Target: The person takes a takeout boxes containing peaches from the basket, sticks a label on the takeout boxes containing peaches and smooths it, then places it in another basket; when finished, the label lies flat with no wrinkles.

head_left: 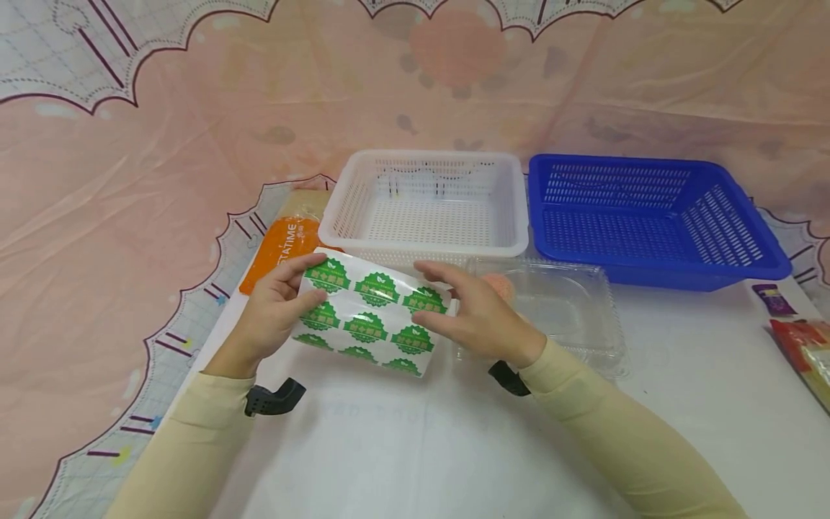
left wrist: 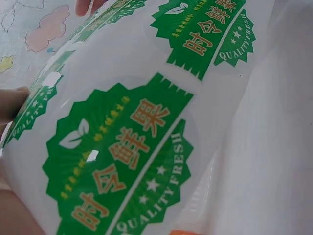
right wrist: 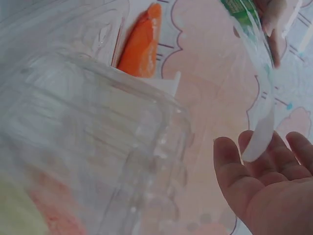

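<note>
In the head view, the left hand (head_left: pixel 275 306) pinches the sticker sheet (head_left: pixel 369 317) at frame centre; the right hand (head_left: pixel 476 317) touches its right edge with relaxed fingers. The left wrist view is filled by the sheet's green labels. In the right wrist view, the open fingers (right wrist: pixel 254 171) are at lower right, beside the clear container (right wrist: pixel 83 122).

green-badged sticker sheet (head_left: pixel 372 313), white basket (head_left: pixel 424 205), blue basket (head_left: pixel 648 216)

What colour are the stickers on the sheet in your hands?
Green, with orange characters and white lettering, on the sticker sheet; clearest in the left wrist view.

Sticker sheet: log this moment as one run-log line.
sticker sheet held over table | left hand grips left edge | right hand touches right edge | clear clamshell box beside | white basket behind
</note>
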A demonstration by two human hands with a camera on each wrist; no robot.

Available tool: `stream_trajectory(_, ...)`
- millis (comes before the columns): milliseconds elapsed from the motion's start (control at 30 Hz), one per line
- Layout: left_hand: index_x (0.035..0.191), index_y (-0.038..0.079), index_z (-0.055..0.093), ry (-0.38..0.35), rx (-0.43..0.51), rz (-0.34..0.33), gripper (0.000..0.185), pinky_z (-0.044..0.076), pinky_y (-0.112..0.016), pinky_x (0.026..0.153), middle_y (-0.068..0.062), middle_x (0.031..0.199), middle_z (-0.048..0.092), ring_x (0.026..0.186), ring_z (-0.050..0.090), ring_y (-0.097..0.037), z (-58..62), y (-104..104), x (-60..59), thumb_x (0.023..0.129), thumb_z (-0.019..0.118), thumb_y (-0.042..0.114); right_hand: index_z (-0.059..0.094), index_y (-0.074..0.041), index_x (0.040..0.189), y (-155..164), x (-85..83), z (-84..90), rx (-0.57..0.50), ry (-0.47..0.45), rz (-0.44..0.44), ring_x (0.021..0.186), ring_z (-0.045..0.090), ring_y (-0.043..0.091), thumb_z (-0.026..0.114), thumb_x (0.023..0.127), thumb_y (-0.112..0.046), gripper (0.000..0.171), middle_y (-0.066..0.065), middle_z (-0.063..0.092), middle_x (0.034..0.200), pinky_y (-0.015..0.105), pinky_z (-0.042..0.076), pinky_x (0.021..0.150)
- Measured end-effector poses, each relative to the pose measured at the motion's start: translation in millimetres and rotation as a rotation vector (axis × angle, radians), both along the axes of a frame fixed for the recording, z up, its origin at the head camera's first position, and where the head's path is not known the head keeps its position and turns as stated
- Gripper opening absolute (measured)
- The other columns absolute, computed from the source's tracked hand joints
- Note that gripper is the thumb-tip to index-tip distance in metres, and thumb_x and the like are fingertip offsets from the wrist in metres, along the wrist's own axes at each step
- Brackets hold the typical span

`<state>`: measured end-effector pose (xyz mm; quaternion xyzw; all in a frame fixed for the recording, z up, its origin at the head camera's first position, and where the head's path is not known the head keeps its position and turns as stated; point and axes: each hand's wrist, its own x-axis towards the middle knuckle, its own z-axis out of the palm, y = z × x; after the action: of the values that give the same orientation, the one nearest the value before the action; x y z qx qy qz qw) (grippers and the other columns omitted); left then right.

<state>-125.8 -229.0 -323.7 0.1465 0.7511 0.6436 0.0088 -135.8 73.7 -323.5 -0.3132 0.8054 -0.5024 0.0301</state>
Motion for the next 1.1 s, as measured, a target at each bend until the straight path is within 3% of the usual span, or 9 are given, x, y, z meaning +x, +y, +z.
stream_trajectory(200,0.142,-0.011,0.041,0.022,0.017,-0.051,0.049,0.058,-0.026,0.079,0.002,0.115,0.067,0.093,0.069,-0.013,-2.1,7.9,-0.3,0.095,0.056,-0.012,0.049,-0.001,0.144,-3.6,-1.4,2.5,-0.034,-0.001,0.022,0.128,0.052,0.025,0.076,0.090,-0.014,0.063,0.015,0.054,0.142,0.047,0.039,0.110)
stream_trajectory(400,0.146,-0.009,0.039,0.009,0.025,-0.095,0.053,0.058,-0.031,0.080,-0.001,0.120,0.066,0.098,0.070,-0.016,-3.3,18.8,-3.3,0.095,0.055,-0.012,0.055,0.000,0.140,-7.5,-2.9,3.9,-0.065,0.085,0.008,0.128,0.054,0.022,0.073,0.091,-0.010,0.054,0.012,0.058,0.139,0.041,0.043,0.107)
stream_trajectory(700,0.146,-0.007,0.039,-0.003,0.028,-0.111,0.053,0.058,-0.032,0.081,-0.007,0.121,0.065,0.099,0.070,-0.020,-4.6,27.7,-2.0,0.096,0.055,-0.012,0.059,0.000,0.135,-16.1,-3.5,5.3,-0.036,0.197,-0.010,0.120,0.059,0.024,0.073,0.091,-0.012,0.048,0.012,0.061,0.134,0.045,0.050,0.099)
stream_trajectory(900,0.148,-0.005,0.037,0.014,0.020,-0.109,0.057,0.058,-0.032,0.081,-0.023,0.128,0.060,0.099,0.069,-0.019,-5.1,33.7,-2.0,0.095,0.055,-0.013,0.062,0.000,0.131,-19.8,-2.5,5.1,-0.037,0.284,-0.036,0.119,0.059,0.024,0.072,0.091,-0.011,0.043,0.013,0.064,0.127,0.039,0.047,0.101)
stream_trajectory(1100,0.150,-0.004,0.035,0.011,0.000,-0.110,0.060,0.058,-0.033,0.081,-0.028,0.132,0.057,0.102,0.069,-0.022,-4.6,38.7,-0.8,0.095,0.055,-0.012,0.064,0.001,0.128,-21.6,-2.6,5.9,-0.039,0.298,-0.036,0.109,0.062,0.023,0.073,0.090,-0.010,0.041,0.012,0.067,0.120,0.044,0.051,0.095)
